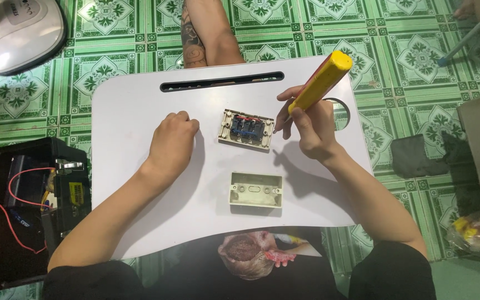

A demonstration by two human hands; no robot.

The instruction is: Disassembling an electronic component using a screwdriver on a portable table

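We note the switch plate (246,129) face-down near the table (129,111) middle, light, rigid, likely brittle plastic, best pinched by its side rims; right hand (309,130) grips a yellow screwdriver (320,81), left hand (172,141) rests fisted, holding nothing.

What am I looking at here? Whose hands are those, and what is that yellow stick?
This one picture comes from a camera worn on a person's head, looking down, so the two bare hands are that person's own. They sit at a small white lap table on a green tiled floor. The right hand holds a yellow screwdriver like a pen, its tip at the back of a wall switch with red wires. The left hand rests closed on the table, holding nothing visible. Nearer the person lies an empty cream mounting box. A black toolbox sits on the left.
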